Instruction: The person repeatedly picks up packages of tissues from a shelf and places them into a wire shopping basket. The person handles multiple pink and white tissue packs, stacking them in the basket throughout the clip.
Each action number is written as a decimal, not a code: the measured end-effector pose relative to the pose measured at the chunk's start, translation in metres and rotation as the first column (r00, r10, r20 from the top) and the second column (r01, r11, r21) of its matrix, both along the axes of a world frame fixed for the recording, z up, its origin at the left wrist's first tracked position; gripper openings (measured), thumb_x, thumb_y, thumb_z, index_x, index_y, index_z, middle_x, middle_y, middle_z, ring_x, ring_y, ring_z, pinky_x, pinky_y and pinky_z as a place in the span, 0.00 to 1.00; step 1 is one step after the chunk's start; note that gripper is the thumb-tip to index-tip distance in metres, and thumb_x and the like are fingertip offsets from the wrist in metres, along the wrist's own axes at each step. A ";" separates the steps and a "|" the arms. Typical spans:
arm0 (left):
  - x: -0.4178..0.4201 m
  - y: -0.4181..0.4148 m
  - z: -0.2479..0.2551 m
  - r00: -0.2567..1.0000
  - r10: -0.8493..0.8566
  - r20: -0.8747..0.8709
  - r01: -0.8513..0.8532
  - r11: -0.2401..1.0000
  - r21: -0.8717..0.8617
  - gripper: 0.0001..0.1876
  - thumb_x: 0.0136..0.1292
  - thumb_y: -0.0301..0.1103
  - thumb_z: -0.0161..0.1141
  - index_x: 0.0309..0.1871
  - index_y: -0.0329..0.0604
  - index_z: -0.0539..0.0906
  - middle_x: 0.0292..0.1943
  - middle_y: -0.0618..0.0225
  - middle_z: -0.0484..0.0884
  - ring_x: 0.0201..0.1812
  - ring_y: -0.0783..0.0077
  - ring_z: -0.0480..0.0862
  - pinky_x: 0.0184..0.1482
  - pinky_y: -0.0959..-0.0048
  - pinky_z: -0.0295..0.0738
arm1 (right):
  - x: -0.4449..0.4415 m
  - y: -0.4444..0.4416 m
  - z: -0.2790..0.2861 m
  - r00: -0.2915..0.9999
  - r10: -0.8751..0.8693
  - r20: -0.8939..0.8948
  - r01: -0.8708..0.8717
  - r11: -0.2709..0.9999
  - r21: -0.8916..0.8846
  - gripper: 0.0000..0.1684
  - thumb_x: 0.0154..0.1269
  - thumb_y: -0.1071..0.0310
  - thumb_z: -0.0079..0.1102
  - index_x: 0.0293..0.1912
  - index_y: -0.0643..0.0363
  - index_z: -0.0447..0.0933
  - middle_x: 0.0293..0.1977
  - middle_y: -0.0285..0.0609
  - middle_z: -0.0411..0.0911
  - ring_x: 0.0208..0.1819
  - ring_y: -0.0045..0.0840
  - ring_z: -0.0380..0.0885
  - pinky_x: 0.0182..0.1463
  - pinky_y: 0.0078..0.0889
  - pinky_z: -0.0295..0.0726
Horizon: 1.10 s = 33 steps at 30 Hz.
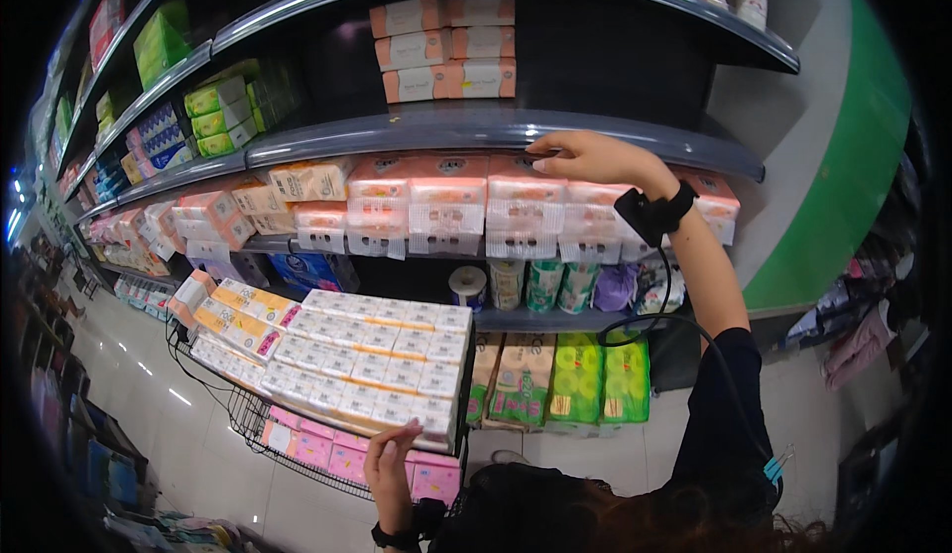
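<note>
My right hand [595, 159] is stretched out at the front edge of a grey shelf [468, 133], with the fingers bent, a little apart and holding nothing. Just below it stands a row of pink-and-white tissue packs [446, 203] with plastic carry handles hanging down. I cannot tell whether the fingers touch the shelf edge. My left hand [390, 460] is low, at the near side of a block of white tissue packs [372, 359]. Its fingertips overlap the block's lower edge; nothing shows in its grip. The block sits in a black wire cart [256, 426].
Orange-and-white tissue packs [245, 307] lie at the cart's left; pink packs [349, 456] are below. Stacked peach tissue boxes [446, 51] stand on the upper shelf. Toilet-roll packs [576, 374] rest low beside the cart. A black cable [714, 345] loops beside my right arm.
</note>
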<state>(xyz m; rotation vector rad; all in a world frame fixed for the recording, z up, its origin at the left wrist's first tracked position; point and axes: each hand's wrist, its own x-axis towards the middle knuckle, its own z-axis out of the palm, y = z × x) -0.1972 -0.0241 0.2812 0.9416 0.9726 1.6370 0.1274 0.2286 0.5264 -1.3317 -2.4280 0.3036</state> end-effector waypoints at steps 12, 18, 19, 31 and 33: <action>0.029 0.064 0.038 0.827 0.190 -0.529 -0.310 0.940 -0.146 0.14 0.70 0.35 0.48 0.40 0.31 0.79 0.45 0.57 0.83 0.50 0.72 0.77 0.59 0.72 0.62 | -0.008 0.225 0.068 0.897 -0.180 0.402 0.084 0.966 0.246 0.33 0.62 0.51 0.52 0.61 0.60 0.66 0.58 0.56 0.68 0.60 0.46 0.67 0.61 0.38 0.68; 0.041 0.069 0.042 0.780 0.346 -0.521 -0.450 0.889 -0.083 0.15 0.70 0.35 0.47 0.40 0.32 0.79 0.42 0.58 0.83 0.47 0.71 0.78 0.55 0.73 0.65 | -0.016 0.319 0.051 0.833 -0.344 0.434 0.294 0.939 0.179 0.47 0.51 0.45 0.63 0.66 0.58 0.59 0.62 0.58 0.62 0.62 0.45 0.66 0.61 0.40 0.69; 0.044 0.067 0.044 0.758 0.392 -0.521 -0.492 0.868 -0.062 0.15 0.70 0.36 0.47 0.40 0.32 0.79 0.41 0.58 0.83 0.47 0.70 0.78 0.55 0.72 0.65 | -0.021 0.323 0.047 0.830 -0.356 0.429 0.298 0.934 0.198 0.49 0.49 0.45 0.64 0.66 0.58 0.59 0.62 0.58 0.62 0.61 0.45 0.66 0.61 0.40 0.69; 0.064 0.049 0.043 0.651 0.586 -0.483 -0.683 0.729 -0.036 0.16 0.70 0.31 0.43 0.40 0.31 0.82 0.36 0.62 0.83 0.39 0.70 0.78 0.48 0.73 0.69 | -0.014 0.353 0.029 0.769 -0.541 0.341 0.459 0.838 0.294 0.60 0.28 0.41 0.75 0.63 0.58 0.66 0.60 0.55 0.66 0.67 0.46 0.56 0.60 0.45 0.70; 0.060 0.047 0.037 0.698 0.524 -0.489 -0.641 0.761 -0.100 0.16 0.70 0.36 0.45 0.46 0.33 0.80 0.42 0.61 0.81 0.44 0.68 0.77 0.51 0.70 0.69 | -0.010 0.359 0.033 0.644 -0.619 0.450 0.483 0.785 0.389 0.60 0.28 0.35 0.72 0.61 0.58 0.68 0.60 0.56 0.66 0.63 0.44 0.64 0.58 0.42 0.72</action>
